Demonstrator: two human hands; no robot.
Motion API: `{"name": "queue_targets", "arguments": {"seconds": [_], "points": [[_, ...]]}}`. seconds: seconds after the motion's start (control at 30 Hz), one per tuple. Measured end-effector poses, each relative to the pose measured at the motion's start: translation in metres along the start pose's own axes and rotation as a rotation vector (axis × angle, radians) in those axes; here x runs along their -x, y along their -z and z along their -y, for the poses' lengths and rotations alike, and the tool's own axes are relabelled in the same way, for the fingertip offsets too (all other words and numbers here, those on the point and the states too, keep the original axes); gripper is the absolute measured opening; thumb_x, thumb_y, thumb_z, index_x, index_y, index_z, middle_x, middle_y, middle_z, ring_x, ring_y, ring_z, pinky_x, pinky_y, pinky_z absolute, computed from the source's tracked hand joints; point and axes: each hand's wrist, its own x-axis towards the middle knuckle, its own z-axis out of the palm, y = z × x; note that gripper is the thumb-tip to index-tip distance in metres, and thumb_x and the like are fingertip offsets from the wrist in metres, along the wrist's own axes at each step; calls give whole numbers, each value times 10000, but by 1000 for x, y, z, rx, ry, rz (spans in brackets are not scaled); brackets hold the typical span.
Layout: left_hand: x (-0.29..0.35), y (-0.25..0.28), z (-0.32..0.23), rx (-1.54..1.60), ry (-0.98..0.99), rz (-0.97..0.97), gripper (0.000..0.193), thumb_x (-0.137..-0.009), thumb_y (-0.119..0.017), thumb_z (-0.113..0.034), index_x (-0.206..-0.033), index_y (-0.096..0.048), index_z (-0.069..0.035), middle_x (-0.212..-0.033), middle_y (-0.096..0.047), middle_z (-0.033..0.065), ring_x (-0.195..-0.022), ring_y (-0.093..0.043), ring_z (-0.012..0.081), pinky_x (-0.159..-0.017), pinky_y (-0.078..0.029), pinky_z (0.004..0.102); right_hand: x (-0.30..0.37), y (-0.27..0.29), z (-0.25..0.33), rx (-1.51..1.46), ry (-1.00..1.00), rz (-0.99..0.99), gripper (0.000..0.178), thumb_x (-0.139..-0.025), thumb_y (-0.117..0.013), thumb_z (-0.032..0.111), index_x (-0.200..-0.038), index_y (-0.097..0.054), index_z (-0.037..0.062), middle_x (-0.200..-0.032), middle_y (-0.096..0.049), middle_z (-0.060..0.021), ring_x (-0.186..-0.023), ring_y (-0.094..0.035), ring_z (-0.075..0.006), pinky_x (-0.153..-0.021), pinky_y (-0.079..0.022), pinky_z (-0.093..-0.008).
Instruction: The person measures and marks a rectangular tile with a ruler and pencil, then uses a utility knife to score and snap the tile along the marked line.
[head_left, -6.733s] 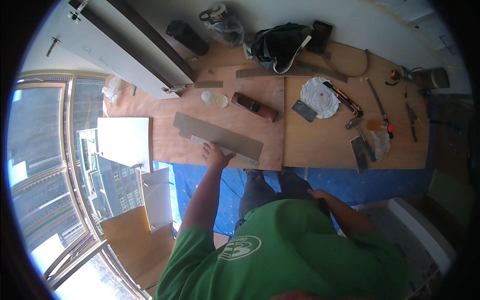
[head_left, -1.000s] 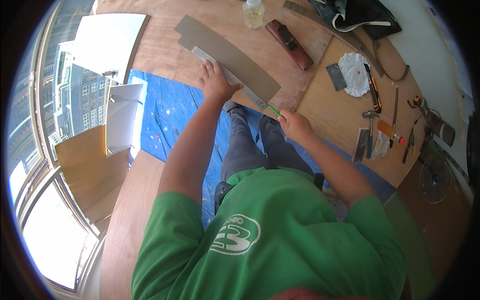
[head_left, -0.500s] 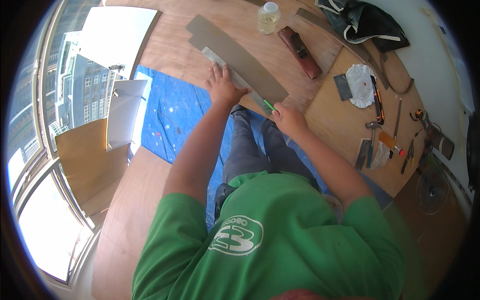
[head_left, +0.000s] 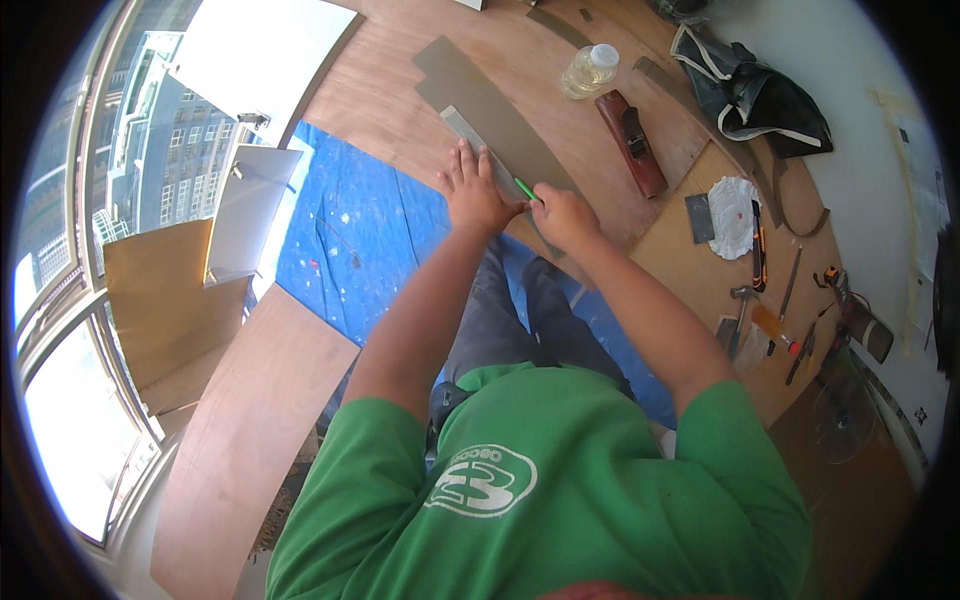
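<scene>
A long grey-brown strip (head_left: 500, 120) with a stepped far end lies slantwise on the wooden board. Along its near side runs a straight silvery ruler (head_left: 460, 125). My left hand (head_left: 478, 195) presses down on this ruler, fingers spread and thumb out to the right. Close beside that thumb, my right hand (head_left: 564, 217) is closed round a slim green pen-like tool (head_left: 524, 188). The tool's tip is at the ruler's edge, over the strip; whether it is a pencil or a blade I cannot make out.
Beyond my right hand lie a reddish-brown hand plane (head_left: 632, 145) and a white-capped jar (head_left: 590, 72). At the right are a hammer (head_left: 741, 305), an orange-black utility knife (head_left: 759, 250), crumpled white paper (head_left: 735, 218) and a black bag (head_left: 750, 95). Blue sheeting (head_left: 350, 230) covers the floor.
My right hand with the green tool has moved up along the ruler, close to my left thumb. The left hand stays spread on the ruler, while the whole view has shifted.
</scene>
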Motion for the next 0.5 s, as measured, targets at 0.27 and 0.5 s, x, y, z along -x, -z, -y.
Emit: {"name": "queue_targets", "arguments": {"seconds": [0.27,0.5], "points": [[-7,-23,11,25,-27,-138,1203,-691,-819,-656,-1613,-311,-75,-1706,-188,194,-1591,-140,352,-1256,-104,610,-46,-3,26,-10,21,-21,191,-956,-611,255,-966,-620,64,-877,-689,-240,-873,-651,-481,-735,-504,-576],[-3,-4,8,71,-21,-3,1195,-688,-856,-605,-1621,-295,-114,-1718,-151,179,-1598,-88,362,-1258,-86,609,-79,0,45,23,28,-19,212,-943,-621,278,-961,-632,68,-920,-701,-228,-893,-660,-464,-747,-516,-557]]}}
